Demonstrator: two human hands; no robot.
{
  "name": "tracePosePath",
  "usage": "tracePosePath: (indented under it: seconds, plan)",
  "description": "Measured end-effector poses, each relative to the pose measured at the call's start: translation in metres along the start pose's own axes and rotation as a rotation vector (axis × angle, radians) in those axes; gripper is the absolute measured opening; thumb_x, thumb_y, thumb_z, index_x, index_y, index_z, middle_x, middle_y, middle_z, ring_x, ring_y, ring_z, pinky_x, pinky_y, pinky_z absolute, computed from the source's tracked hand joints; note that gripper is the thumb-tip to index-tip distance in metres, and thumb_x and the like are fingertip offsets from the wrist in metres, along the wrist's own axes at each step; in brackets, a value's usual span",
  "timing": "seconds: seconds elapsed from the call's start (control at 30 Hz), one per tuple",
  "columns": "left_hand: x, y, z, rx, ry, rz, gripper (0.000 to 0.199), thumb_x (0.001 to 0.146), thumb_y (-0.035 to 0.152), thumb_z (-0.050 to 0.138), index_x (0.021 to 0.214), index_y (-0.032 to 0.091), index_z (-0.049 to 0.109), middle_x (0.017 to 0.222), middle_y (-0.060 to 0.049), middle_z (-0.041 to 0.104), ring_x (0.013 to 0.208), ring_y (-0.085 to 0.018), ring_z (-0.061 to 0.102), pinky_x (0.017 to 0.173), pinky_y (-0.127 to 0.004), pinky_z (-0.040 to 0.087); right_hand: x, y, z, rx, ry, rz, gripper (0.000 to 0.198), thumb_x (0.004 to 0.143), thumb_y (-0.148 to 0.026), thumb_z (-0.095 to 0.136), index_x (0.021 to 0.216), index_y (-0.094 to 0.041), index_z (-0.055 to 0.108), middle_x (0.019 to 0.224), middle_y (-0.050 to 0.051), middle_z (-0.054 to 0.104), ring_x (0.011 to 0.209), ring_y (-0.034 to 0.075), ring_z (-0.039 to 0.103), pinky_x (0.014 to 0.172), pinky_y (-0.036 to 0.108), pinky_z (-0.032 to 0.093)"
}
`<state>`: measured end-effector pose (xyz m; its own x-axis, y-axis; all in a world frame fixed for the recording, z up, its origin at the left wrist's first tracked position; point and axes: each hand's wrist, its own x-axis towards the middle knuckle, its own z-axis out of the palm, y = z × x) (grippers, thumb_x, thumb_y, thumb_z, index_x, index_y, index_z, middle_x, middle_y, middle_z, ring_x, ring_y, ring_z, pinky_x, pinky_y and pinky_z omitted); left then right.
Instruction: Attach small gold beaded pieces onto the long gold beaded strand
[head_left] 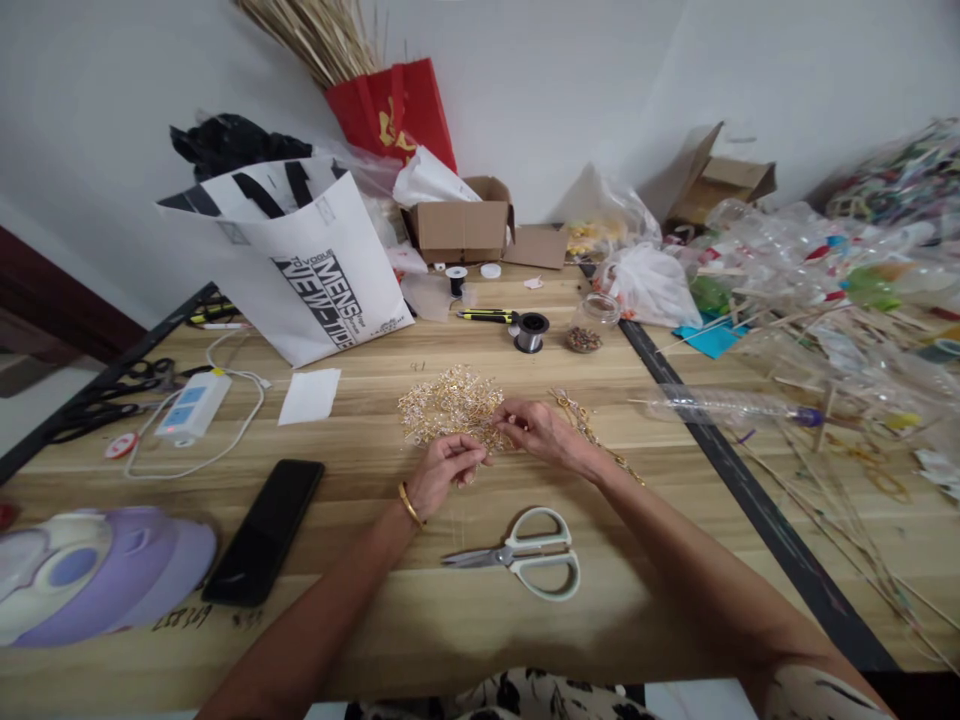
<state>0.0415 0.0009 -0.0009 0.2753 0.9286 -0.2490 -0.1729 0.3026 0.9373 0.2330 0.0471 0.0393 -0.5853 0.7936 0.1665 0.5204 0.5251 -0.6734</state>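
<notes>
A loose pile of small gold and clear beaded pieces (450, 400) lies on the wooden table. At its near edge my left hand (448, 468), with a gold bangle on the wrist, has thumb and fingertips pinched together. My right hand (536, 430) is pinched too, at the pile's right side, just apart from the left fingertips. What either hand holds is too small to make out. Scissors with pale handles (541, 555) lie nearest to me, blades pointing left. Right of my right hand, a strand of gold beaded pieces (585, 420) rests on the wood, partly behind the wrist.
Behind the pile are a wire spool (531, 335), a yellow-black cutter (486, 315) and a jar of beads (589, 328). To the left lie a black phone (264, 530), a power strip (193, 407) and white paper (309, 396). Plastic bottles and sticks crowd the right.
</notes>
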Motion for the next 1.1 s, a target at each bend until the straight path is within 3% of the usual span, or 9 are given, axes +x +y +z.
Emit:
tracePosePath:
  seconds: [0.13,0.2,0.33,0.47,0.77,1.1]
  plan:
    - [-0.001,0.0,-0.001,0.017,0.036,0.021,0.029,0.063,0.035,0.074,0.072,0.011,0.06,0.069,-0.004,0.067,0.044,-0.003,0.043,0.041,-0.017,0.027,-0.005,-0.004,0.004,0.002,0.046,-0.073,0.029,0.083,-0.014,0.052,0.112,-0.017,0.057,0.108,0.008,0.061,0.063,0.009,0.057,0.063,0.022,0.044]
    - [-0.001,0.001,-0.001,0.023,0.034,0.027,0.029,0.063,0.035,0.075,0.07,0.011,0.06,0.067,-0.003,0.067,0.044,-0.003,0.043,0.041,-0.017,0.028,-0.007,-0.007,0.01,0.009,0.017,-0.131,0.035,0.083,-0.01,0.05,0.117,-0.018,0.054,0.114,0.01,0.059,0.068,0.011,0.059,0.067,0.023,0.046]
    - [-0.001,0.0,-0.002,0.012,0.032,0.023,0.027,0.063,0.033,0.074,0.069,0.012,0.06,0.065,-0.001,0.065,0.044,-0.004,0.045,0.043,-0.018,0.032,-0.006,-0.01,0.023,0.009,-0.082,-0.183,0.024,0.086,-0.011,0.049,0.108,-0.016,0.059,0.098,0.009,0.064,0.082,0.016,0.061,0.073,0.025,0.046]
    - [-0.001,-0.002,-0.004,0.021,0.037,0.046,0.026,0.064,0.034,0.074,0.07,0.012,0.061,0.064,-0.001,0.064,0.048,-0.006,0.05,0.047,-0.019,0.038,-0.007,-0.012,0.029,0.041,-0.082,-0.132,0.015,0.088,-0.013,0.049,0.092,-0.015,0.063,0.083,0.005,0.065,0.074,0.014,0.06,0.068,0.022,0.044]
    - [-0.001,-0.001,-0.005,0.103,0.021,0.072,0.029,0.063,0.037,0.073,0.068,0.011,0.061,0.054,0.002,0.057,0.048,-0.008,0.051,0.049,-0.02,0.041,-0.013,0.0,0.04,0.235,-0.012,0.043,0.023,0.087,-0.027,0.053,0.105,-0.014,0.06,0.075,0.002,0.066,0.063,0.012,0.057,0.057,0.02,0.042]
    - [-0.002,0.002,-0.003,0.125,-0.005,0.056,0.031,0.065,0.039,0.073,0.071,0.012,0.06,0.057,0.001,0.06,0.047,-0.007,0.052,0.049,-0.02,0.043,-0.015,-0.002,0.041,0.245,0.015,-0.013,0.02,0.092,-0.029,0.045,0.086,-0.015,0.059,0.07,0.001,0.062,0.061,0.01,0.053,0.059,0.019,0.039]
